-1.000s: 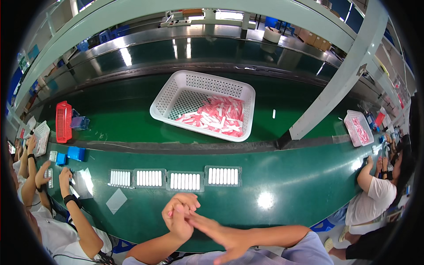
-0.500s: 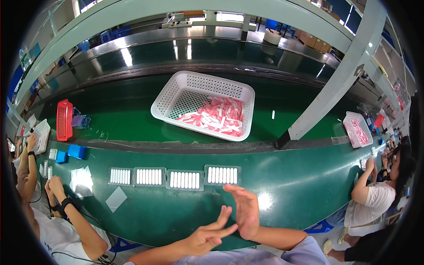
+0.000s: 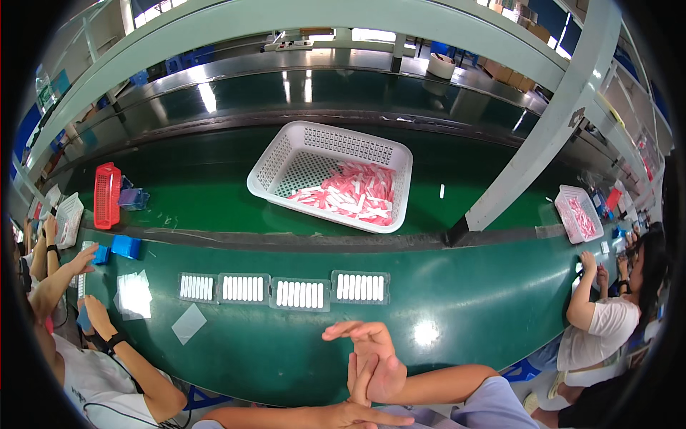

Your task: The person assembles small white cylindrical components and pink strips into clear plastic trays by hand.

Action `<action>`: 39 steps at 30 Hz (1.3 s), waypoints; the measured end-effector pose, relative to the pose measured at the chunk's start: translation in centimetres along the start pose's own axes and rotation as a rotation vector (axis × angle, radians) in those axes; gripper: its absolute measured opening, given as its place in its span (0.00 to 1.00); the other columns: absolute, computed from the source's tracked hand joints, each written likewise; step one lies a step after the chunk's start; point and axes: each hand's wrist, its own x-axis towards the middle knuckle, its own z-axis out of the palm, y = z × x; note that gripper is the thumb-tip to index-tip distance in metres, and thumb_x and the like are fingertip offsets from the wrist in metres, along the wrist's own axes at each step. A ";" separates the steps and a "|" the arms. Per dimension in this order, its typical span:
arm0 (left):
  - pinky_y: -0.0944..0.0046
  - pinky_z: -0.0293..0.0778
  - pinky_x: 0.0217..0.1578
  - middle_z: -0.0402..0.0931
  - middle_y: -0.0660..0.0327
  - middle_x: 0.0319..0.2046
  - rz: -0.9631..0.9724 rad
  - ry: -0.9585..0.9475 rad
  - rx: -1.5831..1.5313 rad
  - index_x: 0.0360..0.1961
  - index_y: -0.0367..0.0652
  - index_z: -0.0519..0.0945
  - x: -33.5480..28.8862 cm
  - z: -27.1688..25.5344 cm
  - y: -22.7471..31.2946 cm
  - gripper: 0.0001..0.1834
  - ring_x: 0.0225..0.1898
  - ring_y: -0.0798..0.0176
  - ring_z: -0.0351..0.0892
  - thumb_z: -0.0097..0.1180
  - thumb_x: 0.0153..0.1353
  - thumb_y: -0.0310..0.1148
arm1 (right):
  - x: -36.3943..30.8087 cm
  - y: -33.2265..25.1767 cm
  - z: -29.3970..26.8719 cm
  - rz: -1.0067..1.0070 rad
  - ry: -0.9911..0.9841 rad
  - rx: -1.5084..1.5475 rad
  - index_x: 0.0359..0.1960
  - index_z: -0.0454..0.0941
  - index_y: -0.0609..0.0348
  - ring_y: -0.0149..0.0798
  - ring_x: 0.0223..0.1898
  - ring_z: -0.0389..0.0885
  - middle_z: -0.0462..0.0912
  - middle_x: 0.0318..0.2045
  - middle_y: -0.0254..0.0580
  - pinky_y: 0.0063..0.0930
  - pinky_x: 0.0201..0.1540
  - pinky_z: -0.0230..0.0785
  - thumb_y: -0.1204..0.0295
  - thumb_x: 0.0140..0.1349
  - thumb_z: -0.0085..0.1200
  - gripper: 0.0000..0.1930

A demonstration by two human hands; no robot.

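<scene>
Both the right hand (image 3: 376, 360) and the left hand (image 3: 357, 412) are held with fingers parted, the former being touched near its wrist. Beyond, white sticks (image 3: 299, 294) in four trays (image 3: 300, 309) are aligned lengthwise away.

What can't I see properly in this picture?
All in the head view:
- Part of the right hand: hidden where the left hand overlaps it.
- The floor under the pink-and-white pieces in the white basket: the heap covers it.
- What the co-worker on the right is handling: too small, near the dark rim.
</scene>
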 end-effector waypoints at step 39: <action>0.25 0.50 0.71 0.57 0.52 0.78 -0.595 -0.427 1.157 0.73 0.55 0.70 5.7 -9.1 5.9 0.46 0.80 0.44 0.51 0.66 0.57 0.63 | -3.3 -1.7 -7.1 0.017 -0.111 -0.793 0.44 0.75 0.60 0.44 0.43 0.82 0.84 0.42 0.48 0.35 0.50 0.72 0.81 0.58 0.64 0.14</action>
